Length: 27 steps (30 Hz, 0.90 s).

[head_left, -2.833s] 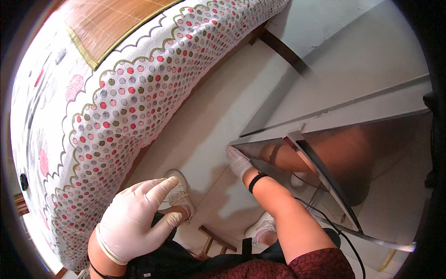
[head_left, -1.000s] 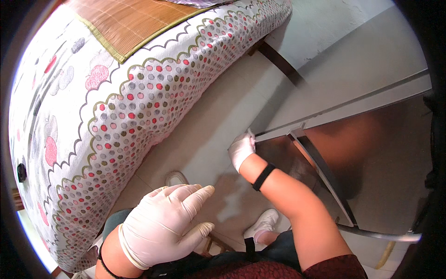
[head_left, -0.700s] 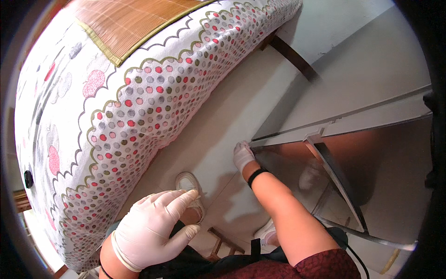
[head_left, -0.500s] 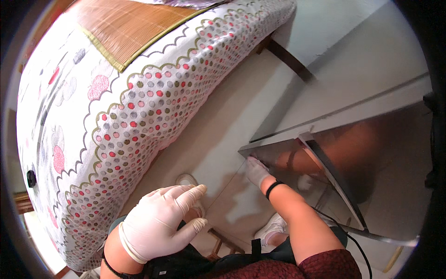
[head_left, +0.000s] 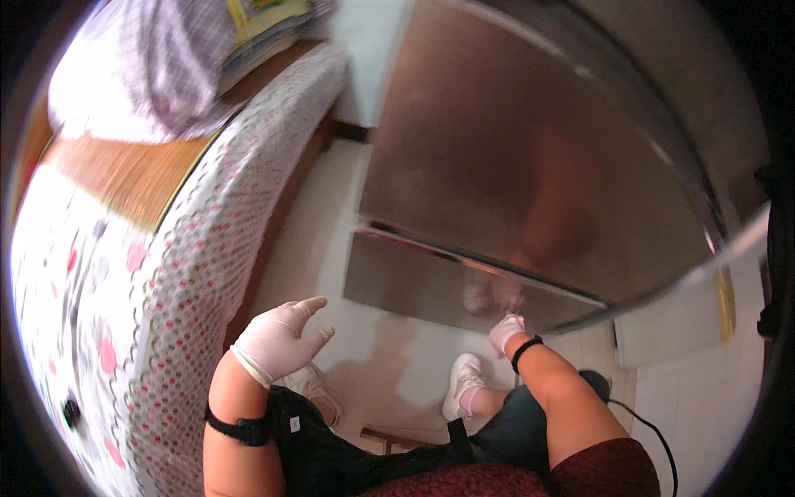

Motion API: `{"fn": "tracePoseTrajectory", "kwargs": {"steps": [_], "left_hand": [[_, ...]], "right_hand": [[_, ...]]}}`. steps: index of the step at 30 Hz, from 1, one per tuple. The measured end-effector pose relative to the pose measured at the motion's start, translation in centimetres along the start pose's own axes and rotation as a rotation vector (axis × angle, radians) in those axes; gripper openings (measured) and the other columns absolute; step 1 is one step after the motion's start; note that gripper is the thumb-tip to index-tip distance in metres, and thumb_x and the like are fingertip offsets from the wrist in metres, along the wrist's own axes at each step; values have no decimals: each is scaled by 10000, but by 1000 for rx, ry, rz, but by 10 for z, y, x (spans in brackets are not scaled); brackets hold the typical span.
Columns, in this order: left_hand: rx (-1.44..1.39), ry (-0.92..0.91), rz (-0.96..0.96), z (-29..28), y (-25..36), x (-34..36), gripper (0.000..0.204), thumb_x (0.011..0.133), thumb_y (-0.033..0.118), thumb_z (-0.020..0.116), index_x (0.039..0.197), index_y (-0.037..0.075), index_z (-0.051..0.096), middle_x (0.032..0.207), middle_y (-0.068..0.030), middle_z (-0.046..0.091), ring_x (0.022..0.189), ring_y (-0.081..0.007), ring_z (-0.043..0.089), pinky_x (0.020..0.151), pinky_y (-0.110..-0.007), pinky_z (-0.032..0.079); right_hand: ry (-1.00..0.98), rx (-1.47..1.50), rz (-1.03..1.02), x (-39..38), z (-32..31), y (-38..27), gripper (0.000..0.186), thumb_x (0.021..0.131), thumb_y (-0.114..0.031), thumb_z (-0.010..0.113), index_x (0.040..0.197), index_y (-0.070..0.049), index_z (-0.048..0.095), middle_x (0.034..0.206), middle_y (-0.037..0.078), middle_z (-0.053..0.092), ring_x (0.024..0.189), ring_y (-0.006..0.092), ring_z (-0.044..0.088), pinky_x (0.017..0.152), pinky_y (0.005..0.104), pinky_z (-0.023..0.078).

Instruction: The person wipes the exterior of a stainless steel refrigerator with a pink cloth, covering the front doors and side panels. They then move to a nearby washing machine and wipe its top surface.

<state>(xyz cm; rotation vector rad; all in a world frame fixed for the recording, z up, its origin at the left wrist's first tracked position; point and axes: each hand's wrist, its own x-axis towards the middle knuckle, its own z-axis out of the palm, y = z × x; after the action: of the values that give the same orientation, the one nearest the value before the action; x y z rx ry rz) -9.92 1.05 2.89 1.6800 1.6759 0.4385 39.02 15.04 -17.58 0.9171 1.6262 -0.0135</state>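
Our white-gloved left hand (head_left: pixel 281 340) hangs loosely open, thumb apart, near the right edge of the white, dot-patterned bedcover (head_left: pixel 215 240). Our white-gloved right hand (head_left: pixel 507 333) is at the bottom edge of the glossy grey-brown two-panelled cabinet (head_left: pixel 472 149), standing on the pale floor (head_left: pixel 308 240); whether its bunched fingers grip anything, we cannot tell.

Left side: white bedspread (head_left: pixel 195 277) with red and grey dots down its drop, larger red and grey motifs on top. Bamboo mat (head_left: pixel 128 178) lying on it, dark edging. Over mat's far end, rumpled checked cloth (head_left: pixel 161 70), purplish grey; folded yellow-and-grey fabric (head_left: pixel 263 31) just beside it. Small black object (head_left: pixel 71 412) on bedspread, kind unclear. Pale floor (head_left: pixel 319 224) alongside. Pale wall (head_left: pixel 374 62) beyond, dark strip (head_left: pixel 354 132) at its base
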Motion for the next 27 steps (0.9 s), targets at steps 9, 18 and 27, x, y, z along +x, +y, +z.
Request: {"fn": "tracePoseTrajectory", "kwargs": {"steps": [9,18,27], "left_hand": [[26,46,148,90,58,112,663,923,413,645,1465,47,535,1426,-232,590,1356,-374,538,1144,-401,413],[-253,563,-151,89,0,151,953,942,360,685,1591,-73,137,1599,-306,300,1469,-386,355,1202,-436,310],[-1062,631,19,96,43,186,586,1057,385,387,1535,47,429,1538,-149,463,1373,-292,474,1173,-446,347]], "right_hand": [[290,2295,-232,-109,6,-37,176,903,-87,721,1070,-76,773,742,0,668,510,83,512,422,267,312],[829,3998,-339,18,103,-38,294,985,-328,691,773,-183,548,677,-47,545,464,91,477,364,259,314],[2540,2754,23,-64,93,80,775,1004,-314,639,1616,-116,205,1333,67,537,592,58,474,430,185,405]]}}
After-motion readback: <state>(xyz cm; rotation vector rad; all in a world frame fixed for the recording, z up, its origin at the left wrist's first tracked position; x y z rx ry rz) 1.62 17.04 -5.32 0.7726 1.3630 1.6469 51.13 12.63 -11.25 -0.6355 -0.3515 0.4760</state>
